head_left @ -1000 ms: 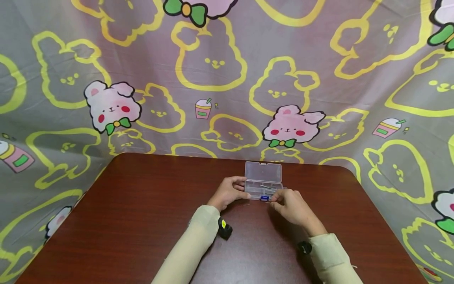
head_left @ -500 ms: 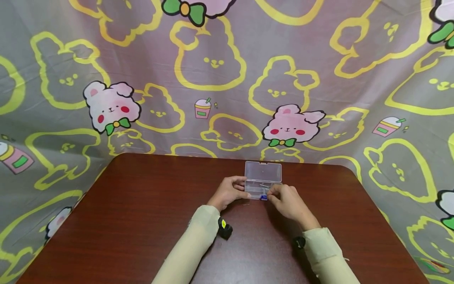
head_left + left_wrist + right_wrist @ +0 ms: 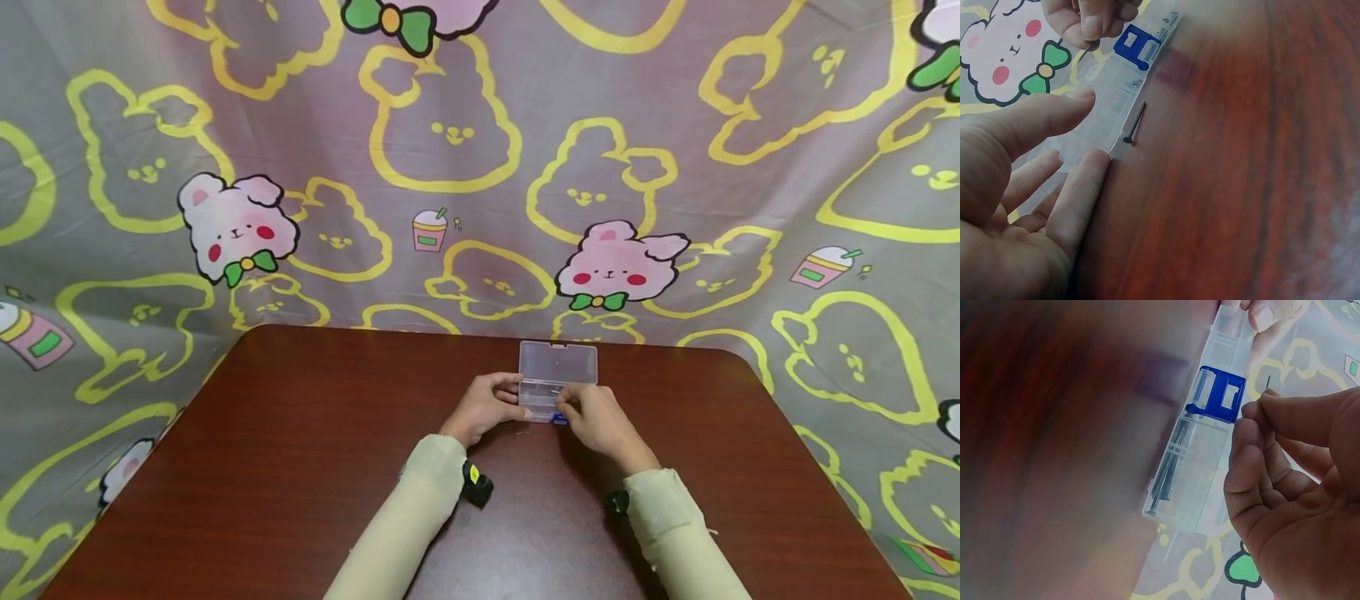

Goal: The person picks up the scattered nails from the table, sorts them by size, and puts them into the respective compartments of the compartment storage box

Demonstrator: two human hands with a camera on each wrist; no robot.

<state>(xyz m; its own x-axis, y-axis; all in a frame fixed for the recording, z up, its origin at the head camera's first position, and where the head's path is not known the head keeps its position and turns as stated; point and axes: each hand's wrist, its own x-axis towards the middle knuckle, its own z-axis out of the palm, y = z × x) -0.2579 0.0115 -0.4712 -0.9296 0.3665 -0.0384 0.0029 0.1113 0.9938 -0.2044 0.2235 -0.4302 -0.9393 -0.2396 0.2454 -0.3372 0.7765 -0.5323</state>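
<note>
A clear plastic compartment box (image 3: 537, 402) stands with its lid (image 3: 558, 364) raised at the back of the table. My left hand (image 3: 483, 408) holds the box's left end between thumb and fingers. My right hand (image 3: 597, 419) pinches a thin nail (image 3: 1268, 381) between thumb and index finger over the box; most of that nail is hidden by the fingers. A blue latch (image 3: 1221, 394) hangs on the front side. Several dark nails (image 3: 1169, 465) lie in the right-hand part of the box. One loose nail (image 3: 1135, 123) lies on the table in front.
The brown wooden table (image 3: 337, 467) runs toward me and to both sides. Behind it hangs a grey curtain (image 3: 480, 208) with rabbit prints, close to the table's back edge and the raised lid.
My right hand has moved left and slightly up, from the box's front right corner to above its middle, with the nail pinched. My left hand and the box have stayed put.
</note>
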